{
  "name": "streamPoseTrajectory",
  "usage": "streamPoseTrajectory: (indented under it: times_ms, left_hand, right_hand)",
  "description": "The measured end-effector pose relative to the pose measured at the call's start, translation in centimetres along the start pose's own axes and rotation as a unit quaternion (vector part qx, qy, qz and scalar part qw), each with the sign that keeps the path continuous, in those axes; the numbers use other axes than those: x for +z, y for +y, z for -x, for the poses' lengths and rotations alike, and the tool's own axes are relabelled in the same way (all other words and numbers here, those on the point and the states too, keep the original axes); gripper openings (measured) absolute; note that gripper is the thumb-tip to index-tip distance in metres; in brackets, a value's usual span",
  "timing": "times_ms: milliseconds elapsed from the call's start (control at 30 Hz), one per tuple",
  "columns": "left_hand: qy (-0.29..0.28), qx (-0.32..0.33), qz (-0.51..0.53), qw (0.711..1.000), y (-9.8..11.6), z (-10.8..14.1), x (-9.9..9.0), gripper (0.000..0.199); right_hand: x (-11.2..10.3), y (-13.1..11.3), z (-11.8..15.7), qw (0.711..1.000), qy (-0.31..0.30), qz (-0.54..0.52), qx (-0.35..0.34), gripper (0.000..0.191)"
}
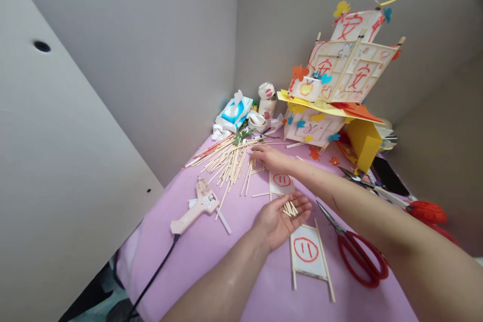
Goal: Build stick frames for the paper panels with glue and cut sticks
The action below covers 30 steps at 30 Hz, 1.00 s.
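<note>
My left hand [279, 219] is palm up above the table, fingers slightly curled, with several short stick pieces [290, 209] lying in it. Farther forward, my right hand [266, 157] reaches down at the right side of a spread pile of long thin sticks [226, 161]; its fingers are bent, and whether they grip a stick is hidden. Below my left hand lies a paper panel [306, 251] framed with sticks and marked with a red circle. A similar panel [282, 181] lies between my hands, partly covered.
A glue gun [204, 204] with a black cord lies at left, red-handled scissors [358, 256] at right. A decorated paper-and-stick building [313, 126] stands at the back right, near a wipes pack [234, 113] and a yellow card box [364, 143].
</note>
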<state>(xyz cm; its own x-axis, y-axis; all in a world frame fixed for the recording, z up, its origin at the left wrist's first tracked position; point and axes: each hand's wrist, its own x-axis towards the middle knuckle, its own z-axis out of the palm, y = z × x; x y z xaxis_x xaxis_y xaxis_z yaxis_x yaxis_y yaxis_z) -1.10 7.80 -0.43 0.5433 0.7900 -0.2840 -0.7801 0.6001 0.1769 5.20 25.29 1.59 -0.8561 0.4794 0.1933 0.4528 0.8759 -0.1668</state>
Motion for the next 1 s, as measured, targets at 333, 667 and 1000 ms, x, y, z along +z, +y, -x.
streamPoseTrajectory:
  times_ms: [333,667,1000]
  left_hand:
    - [-0.004,0.004,0.001,1.000,0.1,0.2,0.2,0.019]
    - [-0.007,-0.001,0.005,1.000,0.0,0.0,-0.1,0.019]
    - [-0.009,0.009,-0.004,1.000,-0.1,-0.1,-0.3,0.022]
  right_hand:
    - [-1.0,-0.2,1.3,0.999,0.001,0.011,0.046,0.033]
    - [-1.6,-1.0,-1.5,0.989,0.025,0.032,0.140,0.023]
    - [-1.3,-3.3,-3.4,0.987,0.004,0.005,0.160,0.030]
